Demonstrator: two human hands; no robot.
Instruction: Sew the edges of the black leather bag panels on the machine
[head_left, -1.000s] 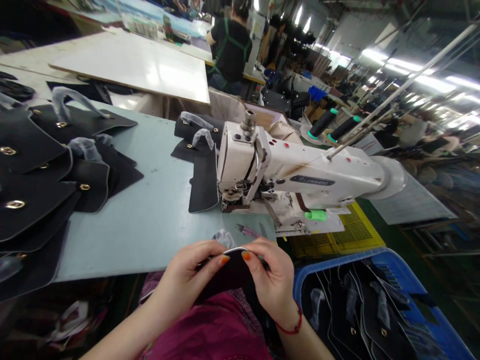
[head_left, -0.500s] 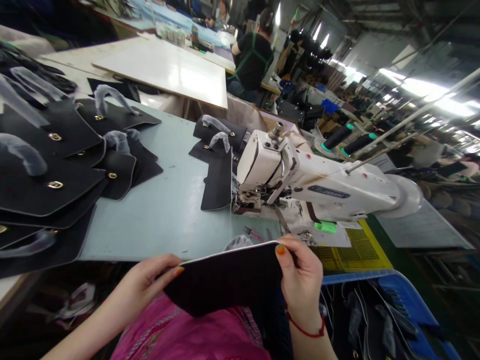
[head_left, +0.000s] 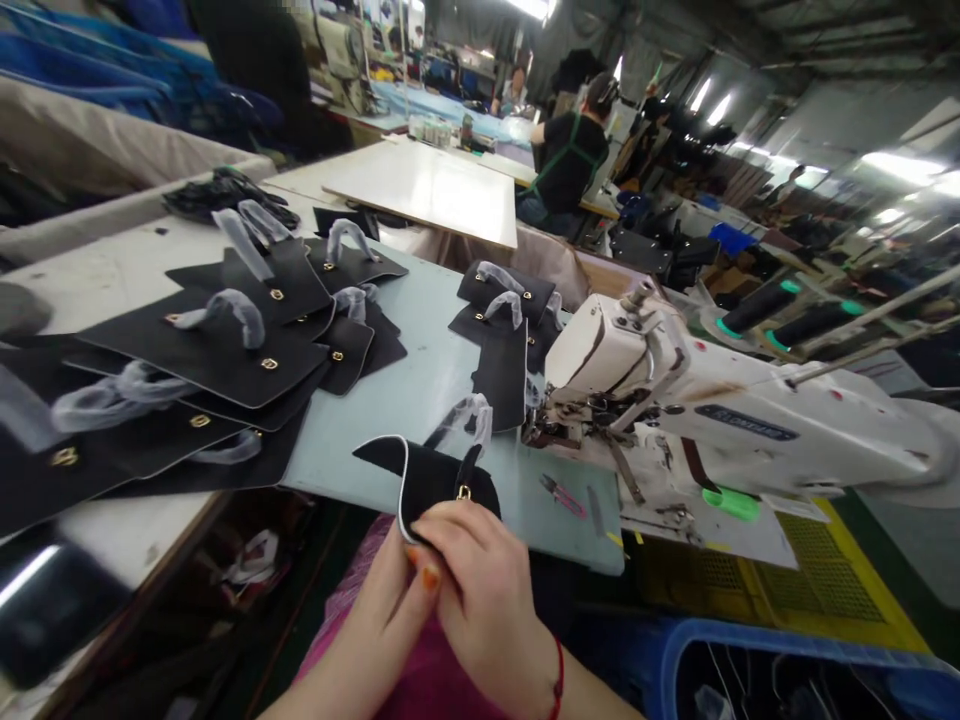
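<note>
here, the left hand (head_left: 386,615) and right hand (head_left: 487,600) were pressed together, both pinching a black flap (head_left: 435,478) at the near edge of the table (head_left: 352,440), apart from the sewing machine (head_left: 697,410), so its stitching looked not yet begun, beside a pile of flaps (head_left: 202,360) lying to the left.

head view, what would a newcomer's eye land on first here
At bottom centre, the left hand and right hand hold a black leather piece with a white edge. Right of it stands a white sewing machine; to the left, black flaps with wrapped handles lie stacked on the table.
</note>
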